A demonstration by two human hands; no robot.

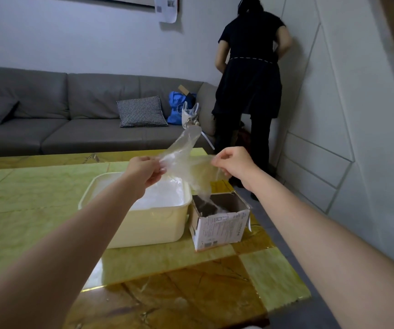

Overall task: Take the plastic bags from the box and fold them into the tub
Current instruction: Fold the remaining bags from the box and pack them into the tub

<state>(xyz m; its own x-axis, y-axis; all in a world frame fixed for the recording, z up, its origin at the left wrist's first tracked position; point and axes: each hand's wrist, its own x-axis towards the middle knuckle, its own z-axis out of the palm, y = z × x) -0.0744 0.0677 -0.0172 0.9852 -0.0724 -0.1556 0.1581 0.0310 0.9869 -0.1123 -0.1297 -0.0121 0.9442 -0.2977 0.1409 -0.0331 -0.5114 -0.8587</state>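
While our left hand [147,168] and right hand [230,162] are pinching the plastic bag [186,162], its tail is risking snagging in the box [219,222].

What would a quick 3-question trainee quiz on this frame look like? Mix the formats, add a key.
1. True or false: both hands pinch the clear bag in the air above the table.
2. Which container stands nearer the table's right edge?
A. the tub
B. the box
C. neither; they are stacked
3. Fill in: the bag's lower end hangs down towards the open top of the ____.

Key
1. True: the left hand and the right hand each grip a side of it.
2. B: the box sits just right of the tub.
3. box
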